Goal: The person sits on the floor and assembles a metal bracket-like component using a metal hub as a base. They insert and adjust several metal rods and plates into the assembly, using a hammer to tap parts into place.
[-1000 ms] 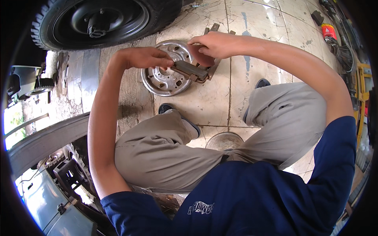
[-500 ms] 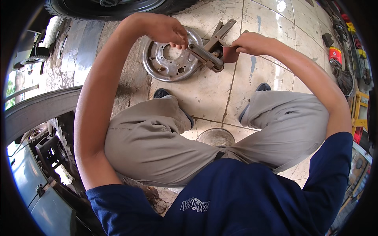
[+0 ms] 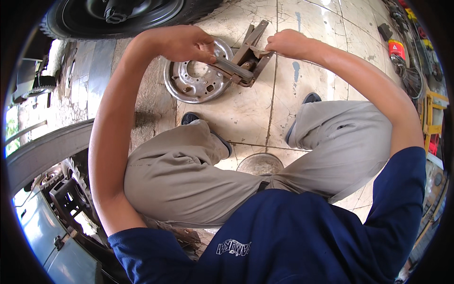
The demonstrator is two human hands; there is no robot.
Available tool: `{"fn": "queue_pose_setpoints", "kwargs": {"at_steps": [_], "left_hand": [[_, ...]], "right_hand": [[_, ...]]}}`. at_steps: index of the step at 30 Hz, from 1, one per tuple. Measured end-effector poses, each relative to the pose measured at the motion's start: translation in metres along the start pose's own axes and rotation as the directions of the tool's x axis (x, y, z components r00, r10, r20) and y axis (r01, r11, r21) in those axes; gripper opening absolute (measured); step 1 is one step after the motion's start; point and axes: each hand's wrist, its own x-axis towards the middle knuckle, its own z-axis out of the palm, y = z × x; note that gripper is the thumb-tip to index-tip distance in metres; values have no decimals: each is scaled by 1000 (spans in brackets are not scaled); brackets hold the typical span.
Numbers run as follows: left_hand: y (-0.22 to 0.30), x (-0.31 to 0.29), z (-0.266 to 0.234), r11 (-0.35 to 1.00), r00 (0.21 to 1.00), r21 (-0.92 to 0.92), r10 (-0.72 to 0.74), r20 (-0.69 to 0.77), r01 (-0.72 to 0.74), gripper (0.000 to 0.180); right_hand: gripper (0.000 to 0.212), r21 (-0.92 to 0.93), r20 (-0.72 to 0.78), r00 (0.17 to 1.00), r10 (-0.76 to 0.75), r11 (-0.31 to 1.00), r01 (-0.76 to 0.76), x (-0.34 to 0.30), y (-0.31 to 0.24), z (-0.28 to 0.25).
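Note:
A rusty metal assembly (image 3: 236,71) with long flat arms stands on the tiled floor ahead of me, overlapping the right side of a round silver brake backing plate (image 3: 208,87). My left hand (image 3: 191,45) is closed at the left end of its grey bar, with the fingertips partly hidden. On the other side my right hand (image 3: 289,43) pinches a small reddish-brown sheet (image 3: 259,51) that looks like sandpaper. The sheet lies against the upper right part of the assembly.
A large tyre (image 3: 127,28) stands at the far left, beyond the plate. Between my feet sits a round metal disc or lid (image 3: 260,164). Along the right are a red-and-yellow can (image 3: 397,49), a yellow metal frame (image 3: 432,113) and assorted tools.
My right hand has moved up and slightly left with the sheet, which now shows less. The left hand has shifted left and down onto the bar's end. The view has shifted slightly.

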Motion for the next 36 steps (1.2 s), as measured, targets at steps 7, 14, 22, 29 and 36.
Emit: {"fn": "queue_pose_setpoints", "kwargs": {"at_steps": [7,14,22,29,36], "left_hand": [[5,2,-5,999,1000,-28,-16,20,16,29],[8,1,-5,1000,1000,12,-19,10,19,29],[-7,0,-4,999,952,-38,-30,-305,19,36],[16,9,-11,992,982,59,-98,-159,109,46],[31,21,22,993,1000,-122,-2,21,5,70]], "right_hand": [[21,-212,188,981,-46,973,86,-2,-15,31],[33,-106,187,982,30,994,-10,-3,-14,20],[27,491,179,959,217,825,-279,2,-23,-18],[26,619,-24,997,80,784,-48,7,-32,-19],[31,763,166,983,-80,642,-77,21,-64,-49]]}}
